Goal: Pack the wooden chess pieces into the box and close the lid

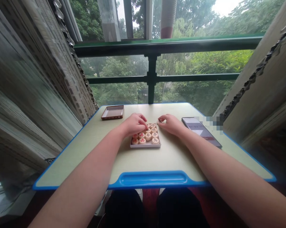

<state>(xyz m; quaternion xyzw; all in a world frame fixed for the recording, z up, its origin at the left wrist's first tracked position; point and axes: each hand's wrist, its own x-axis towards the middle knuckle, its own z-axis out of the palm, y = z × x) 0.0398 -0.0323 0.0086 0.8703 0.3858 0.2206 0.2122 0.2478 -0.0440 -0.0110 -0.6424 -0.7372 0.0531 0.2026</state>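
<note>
A shallow open box (pixel 145 146) on the table holds several round wooden xiangqi pieces (pixel 148 136), marked in red on the left and black on the right. My left hand (pixel 134 123) reaches over the box's far left part, its fingers curled down onto a xiangqi piece (pixel 146 128) with a red mark; the hand hides part of the rows. Just outside the far right corner, my right hand (pixel 169 123) has thumb and fingers closed around another xiangqi piece (pixel 159 121), mostly covered by the fingertips. A gap shows in the nearest row.
The brown-rimmed box lid (pixel 112 117) lies at the far left of the blue-edged table (pixel 86 158). A phone (pixel 202 132) showing a timer lies right of my right hand, partly under the forearm. Curtains hang on both sides; a green railing (pixel 152 79) stands beyond.
</note>
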